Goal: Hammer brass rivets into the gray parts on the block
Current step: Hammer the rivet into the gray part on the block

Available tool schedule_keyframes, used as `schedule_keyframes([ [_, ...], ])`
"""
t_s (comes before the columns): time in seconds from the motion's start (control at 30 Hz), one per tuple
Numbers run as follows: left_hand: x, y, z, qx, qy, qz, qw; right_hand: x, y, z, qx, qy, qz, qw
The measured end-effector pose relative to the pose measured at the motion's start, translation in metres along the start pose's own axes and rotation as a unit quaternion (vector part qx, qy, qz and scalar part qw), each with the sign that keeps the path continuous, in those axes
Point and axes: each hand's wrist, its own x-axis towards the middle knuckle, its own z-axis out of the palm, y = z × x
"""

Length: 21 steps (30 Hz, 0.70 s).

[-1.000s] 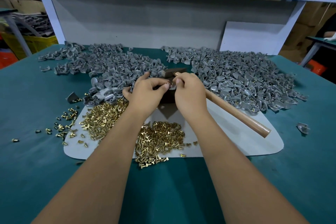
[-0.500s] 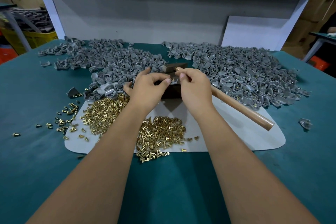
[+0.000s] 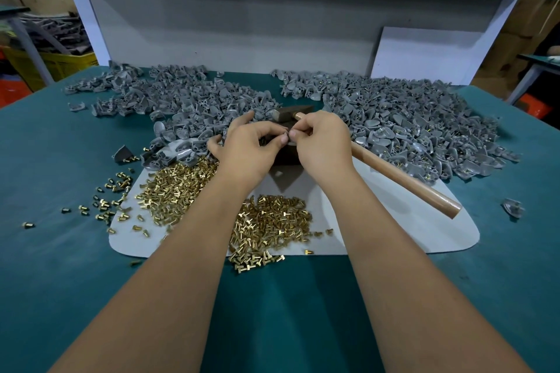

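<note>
I see both hands meeting over the dark block (image 3: 285, 157), which sits at the far edge of the pale mat (image 3: 394, 221) and is mostly hidden beneath them. My left hand (image 3: 248, 151) is curled, thumb and forefinger pressed together at the tips; my right hand (image 3: 322, 145) pinches against them, and something small sits between the fingertips (too small for me to tell whether it is a rivet or a gray part). The hammer (image 3: 403, 179) lies under the right hand, its metal head just beyond the knuckles, wooden handle slanting out to the right. Brass rivets (image 3: 269, 227) lie heaped on the mat near my wrists, more scattered leftward onto the green table (image 3: 45, 251). Gray parts (image 3: 409, 124) are piled behind the block, on both sides.
</note>
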Motion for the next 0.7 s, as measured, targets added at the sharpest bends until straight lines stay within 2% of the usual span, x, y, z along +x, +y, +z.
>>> schedule_keyframes([
  [0.17, 0.002, 0.000, 0.001, 0.003, 0.008, 0.005, 1.000, -0.005, 0.000, 0.002, 0.040, 0.045, -0.018, 0.998],
  [0.33, -0.001, 0.002, 0.002, 0.013, 0.005, 0.001, 1.000, -0.001, -0.003, -0.001, 0.022, 0.039, 0.000, 0.999],
  [0.47, -0.004, 0.002, 0.003, 0.020, 0.014, -0.012, 1.000, -0.001, -0.002, 0.002, 0.008, -0.007, 0.035, 0.999],
  [0.57, -0.002, 0.001, 0.003, 0.017, 0.007, -0.011, 1.000, -0.008, 0.004, 0.003, 0.095, 0.064, -0.002, 0.993],
  [0.7, -0.001, 0.001, 0.003, -0.002, 0.007, -0.011, 1.000, -0.011, 0.007, 0.001, 0.205, 0.075, 0.023, 0.976],
])
